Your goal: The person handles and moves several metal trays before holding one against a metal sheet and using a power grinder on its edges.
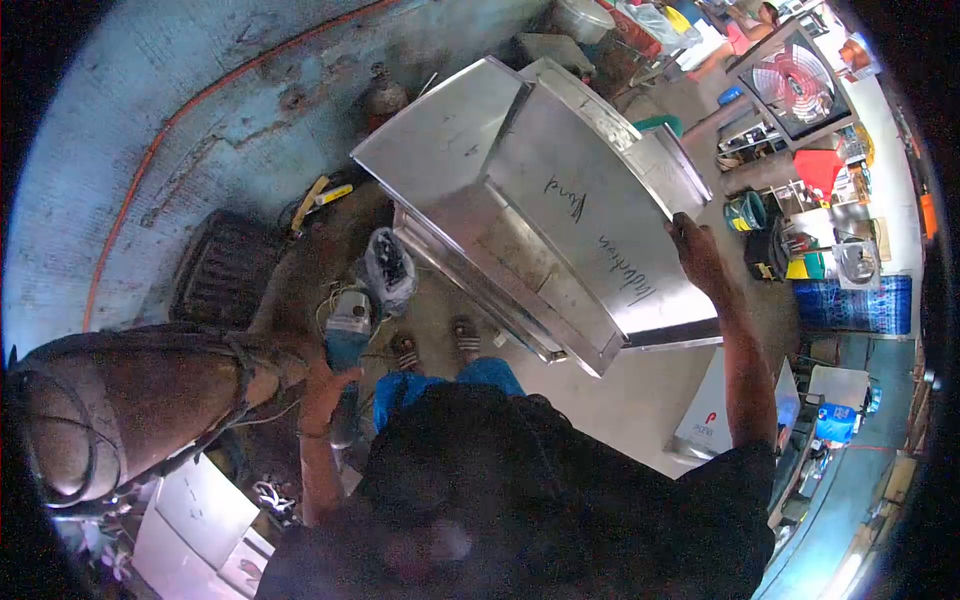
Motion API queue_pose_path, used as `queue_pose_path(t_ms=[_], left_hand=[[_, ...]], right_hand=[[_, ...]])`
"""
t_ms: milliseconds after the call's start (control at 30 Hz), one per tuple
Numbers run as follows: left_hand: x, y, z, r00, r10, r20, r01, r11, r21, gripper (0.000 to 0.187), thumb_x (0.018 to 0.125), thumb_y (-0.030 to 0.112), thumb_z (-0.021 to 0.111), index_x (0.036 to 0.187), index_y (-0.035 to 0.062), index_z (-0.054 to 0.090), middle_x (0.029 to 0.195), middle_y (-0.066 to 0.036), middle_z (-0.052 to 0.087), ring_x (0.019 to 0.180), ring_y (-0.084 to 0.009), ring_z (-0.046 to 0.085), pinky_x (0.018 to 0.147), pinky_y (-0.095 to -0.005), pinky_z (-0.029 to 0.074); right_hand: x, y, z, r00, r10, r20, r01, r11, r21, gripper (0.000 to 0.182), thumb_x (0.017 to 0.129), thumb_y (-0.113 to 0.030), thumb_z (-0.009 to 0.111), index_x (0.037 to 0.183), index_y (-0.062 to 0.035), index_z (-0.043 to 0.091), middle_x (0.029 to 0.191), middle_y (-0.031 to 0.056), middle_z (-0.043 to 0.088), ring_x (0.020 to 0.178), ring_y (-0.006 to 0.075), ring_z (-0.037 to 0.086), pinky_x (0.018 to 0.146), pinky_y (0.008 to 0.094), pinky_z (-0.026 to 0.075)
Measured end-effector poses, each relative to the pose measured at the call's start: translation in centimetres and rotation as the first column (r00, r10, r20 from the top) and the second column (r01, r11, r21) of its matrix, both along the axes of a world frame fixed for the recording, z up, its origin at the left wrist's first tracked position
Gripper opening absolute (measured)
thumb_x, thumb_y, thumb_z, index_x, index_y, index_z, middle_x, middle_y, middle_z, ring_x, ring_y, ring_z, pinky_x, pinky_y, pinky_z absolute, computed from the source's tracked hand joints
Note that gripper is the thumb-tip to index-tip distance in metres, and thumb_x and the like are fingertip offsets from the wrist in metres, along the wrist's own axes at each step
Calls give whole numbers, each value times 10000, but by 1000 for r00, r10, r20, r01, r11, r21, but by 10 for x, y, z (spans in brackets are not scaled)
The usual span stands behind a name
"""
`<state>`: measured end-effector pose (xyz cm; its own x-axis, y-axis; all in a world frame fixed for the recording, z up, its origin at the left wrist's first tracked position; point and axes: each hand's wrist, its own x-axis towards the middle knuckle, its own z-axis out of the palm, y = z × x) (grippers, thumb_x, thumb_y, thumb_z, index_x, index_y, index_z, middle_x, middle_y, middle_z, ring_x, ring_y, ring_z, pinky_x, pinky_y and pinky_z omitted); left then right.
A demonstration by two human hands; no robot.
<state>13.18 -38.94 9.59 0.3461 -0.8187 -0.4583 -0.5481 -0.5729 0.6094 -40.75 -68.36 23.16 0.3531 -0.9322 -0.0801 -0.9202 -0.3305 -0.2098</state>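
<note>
Handwriting on steel cabinet (pixel 560 200), right hand (pixel 697 255) touching

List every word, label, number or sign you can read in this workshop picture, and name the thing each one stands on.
Handwritten marker scrawl on the steel sheet-metal cabinet: two cursive words, not legible with certainty.
Short marker strokes on the cabinet's left panel: too faint to read.
Red logo, like a "P", on the white box on the floor; the small print beneath it is too blurred to read.
Nothing readable on the angle grinder in the left hand.
</note>
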Motion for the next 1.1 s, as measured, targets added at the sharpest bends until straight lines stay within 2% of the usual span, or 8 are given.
queue_pose_path(t_ms=[67,167,200,433,533,733,900,1100], left_hand=[[-7,5,-10,1000,6,15,-4,995,-101,721,676,383,831,1165,-52,529,1090,-243,614,1027,-399,580,895,-484,436],[-7,6,-22,996,20,-87,-36,983,-182,725,675,325,833,1221,-26,510,1145,-207,615,1065,-381,573,934,-457,431],[-6,6,-25,978,41,-203,-74,985,-157,741,674,306,836,1248,-17,498,1157,-192,615,1076,-371,574,945,-445,432],[-29,-10,17,985,113,-128,-109,993,38,803,671,286,841,1311,-21,466,1166,-202,609,1088,-368,572,950,-443,433],[-28,-9,2,995,54,82,-54,999,-9,811,670,290,844,1318,-20,466,1157,-209,609,1074,-363,578,937,-438,438],[-39,-13,15,957,138,-254,-159,985,-63,769,651,323,849,1259,-16,523,1123,-221,616,1060,-376,589,912,-444,449],[-31,-14,-3,995,21,97,-20,1000,-20,718,617,330,853,1175,-8,552,1071,-192,619,997,-343,604,882,-437,457],[-36,-12,3,980,97,-175,-100,995,-6,695,641,295,811,1202,-12,539,1112,-198,610,1028,-359,593,902,-446,448]], right_hand=[[6,15,1,998,67,19,-66,997,-46,494,951,-51,474,1422,-185,408,918,236,666,717,403,662,608,486,520],[2,28,-18,962,263,71,-243,947,-210,608,932,21,459,1483,-214,355,1046,201,680,834,384,687,688,457,552],[4,35,-13,984,141,-112,-150,985,-79,714,857,82,460,1485,-244,362,1150,177,661,867,341,699,706,441,583],[1,39,-21,951,291,-105,-309,867,-390,694,840,30,513,1443,-304,440,1286,100,609,795,282,708,644,368,601],[-2,39,-19,942,312,-128,-336,840,-426,656,837,-5,538,1424,-291,473,1305,114,597,808,273,706,672,360,599],[-3,44,-16,919,391,-61,-375,811,-450,743,756,24,602,1434,-246,465,1335,111,584,877,242,706,735,352,593],[0,45,-16,914,403,-39,-376,808,-454,734,733,38,630,1418,-176,475,1349,117,573,964,258,699,776,366,593],[22,59,-30,968,250,29,-182,776,-603,630,765,43,630,1363,-123,520,1321,142,586,1028,282,677,832,380,577]])
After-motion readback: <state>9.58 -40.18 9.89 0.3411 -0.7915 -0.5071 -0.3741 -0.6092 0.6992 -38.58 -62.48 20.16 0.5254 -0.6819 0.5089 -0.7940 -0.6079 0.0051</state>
